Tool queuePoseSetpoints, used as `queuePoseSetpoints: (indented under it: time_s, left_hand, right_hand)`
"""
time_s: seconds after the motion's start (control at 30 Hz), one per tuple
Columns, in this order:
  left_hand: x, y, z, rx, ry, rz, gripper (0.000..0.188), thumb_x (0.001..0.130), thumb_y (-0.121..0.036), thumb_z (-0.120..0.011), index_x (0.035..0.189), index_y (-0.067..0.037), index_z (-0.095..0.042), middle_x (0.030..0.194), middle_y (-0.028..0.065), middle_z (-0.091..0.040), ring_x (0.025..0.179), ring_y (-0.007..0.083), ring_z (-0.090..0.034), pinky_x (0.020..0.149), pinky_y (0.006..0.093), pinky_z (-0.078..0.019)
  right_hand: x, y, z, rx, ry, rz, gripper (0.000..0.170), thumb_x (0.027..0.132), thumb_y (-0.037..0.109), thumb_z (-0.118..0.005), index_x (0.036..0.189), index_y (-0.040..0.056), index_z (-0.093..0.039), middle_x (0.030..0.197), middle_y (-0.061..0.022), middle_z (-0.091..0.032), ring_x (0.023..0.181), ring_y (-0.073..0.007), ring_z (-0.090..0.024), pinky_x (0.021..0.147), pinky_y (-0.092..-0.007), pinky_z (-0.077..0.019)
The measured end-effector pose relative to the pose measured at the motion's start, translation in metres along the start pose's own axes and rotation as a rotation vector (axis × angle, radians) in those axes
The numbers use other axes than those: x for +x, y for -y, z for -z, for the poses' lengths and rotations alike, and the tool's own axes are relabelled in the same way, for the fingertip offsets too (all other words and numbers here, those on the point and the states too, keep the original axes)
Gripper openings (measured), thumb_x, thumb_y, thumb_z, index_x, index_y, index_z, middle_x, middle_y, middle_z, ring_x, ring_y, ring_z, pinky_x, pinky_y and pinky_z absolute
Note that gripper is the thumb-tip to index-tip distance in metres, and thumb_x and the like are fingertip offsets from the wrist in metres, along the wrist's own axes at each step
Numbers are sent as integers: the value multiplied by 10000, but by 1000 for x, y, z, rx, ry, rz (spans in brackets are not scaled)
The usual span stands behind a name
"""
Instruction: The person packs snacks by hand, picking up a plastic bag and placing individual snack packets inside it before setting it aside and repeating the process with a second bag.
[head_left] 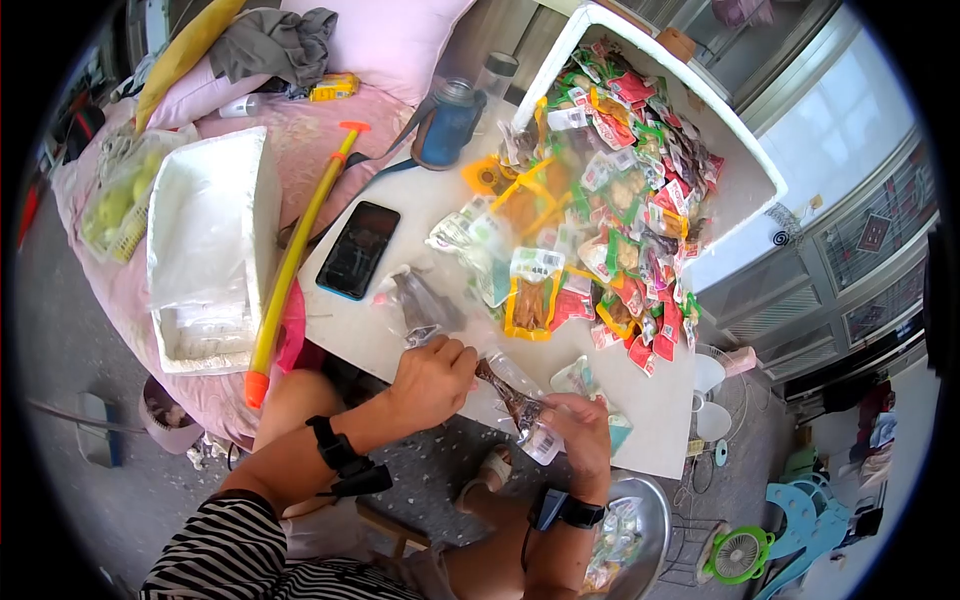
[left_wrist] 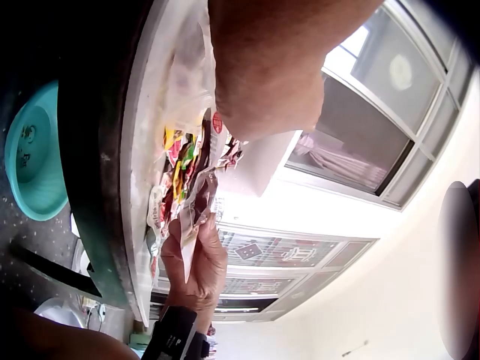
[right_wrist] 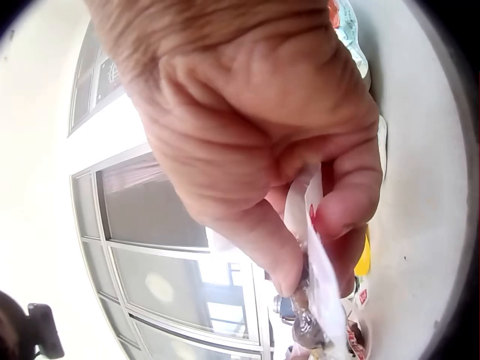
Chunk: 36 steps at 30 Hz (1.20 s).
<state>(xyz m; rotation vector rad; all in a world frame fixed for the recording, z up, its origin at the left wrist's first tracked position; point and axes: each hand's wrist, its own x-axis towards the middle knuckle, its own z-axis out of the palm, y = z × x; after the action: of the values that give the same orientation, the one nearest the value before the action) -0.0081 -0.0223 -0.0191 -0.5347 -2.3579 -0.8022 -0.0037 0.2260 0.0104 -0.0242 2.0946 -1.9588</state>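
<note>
1. Packet (head_left: 515, 400) of dark food in clear wrap is what I have between my 2 hands, at the near edge of the white desk (head_left: 650, 415).
2. My right hand (head_left: 580, 430) grips its lower end, thumb on 1 side and fingers on the other.
3. My left hand (head_left: 435, 380) has its fingers curled on the upper end.
4. Just beyond the left hand, 1 clear pouch (head_left: 425, 305) with dark contents lies on the desk.
5. Past the hands, a pile of packets (head_left: 625, 255), red, green, yellow and white, spreads from the large foam box (head_left: 667, 48) onto the desk.
6. Left of that I see 1 black phone (head_left: 358, 250) and 1 blue bottle (head_left: 449, 130).
7. Below the desk, beside my right forearm, 1 metal basin (head_left: 655, 515) holds more wrapped packets.
</note>
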Motion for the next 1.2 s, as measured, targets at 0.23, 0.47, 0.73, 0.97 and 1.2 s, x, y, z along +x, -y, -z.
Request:
queuePoseSetpoints:
  time_s: [0.23, 0.47, 0.73, 0.97, 1.2]
  left_hand:
    - [-1, 2, 0, 116, -87, -82, 196, 694, -79, -648, 855, 22, -600, 755, 83, -536, 698, 242, -564, 517, 345, -475]
    - [-1, 4, 5, 58, -70, -40, 170, 658, -54, -624, 806, 12, -576, 752, 93, -528, 692, 253, -562, 512, 355, -470]
    - [-4, 8, 11, -29, -13, 21, 149, 707, -55, -671, 806, -10, -570, 723, 98, -532, 641, 282, -562, 520, 387, -463]
    - [-2, 4, 15, -16, -33, 12, 198, 675, -59, -682, 832, -6, -575, 741, 98, -530, 673, 281, -568, 533, 379, -470]
    - [0, 5, 15, 104, -94, -62, 242, 638, -93, -641, 845, 24, -592, 786, 88, -518, 729, 249, -547, 546, 352, -478]
  right_hand:
    - [21, -18, 5, 187, -21, -8, 221, 790, 17, -683, 1007, -21, -668, 865, -55, -675, 763, -113, -605, 712, -248, -479]
    - [23, -23, 2, 328, 2, -59, 233, 793, 43, -682, 1012, -29, -659, 865, -75, -666, 748, -133, -613, 699, -257, -487]
    - [11, -15, 0, 151, 101, -104, 234, 778, 21, -680, 1001, -46, -652, 848, -55, -660, 726, -105, -592, 680, -235, -465]
    - [13, -22, -3, 205, 84, 65, 248, 781, -9, -702, 1025, -32, -665, 860, -64, -694, 702, -97, -622, 667, -226, -492]
    - [22, -25, -7, 207, 74, -64, 265, 782, 46, -681, 1036, -25, -653, 894, -54, -669, 760, -108, -603, 723, -239, -469]
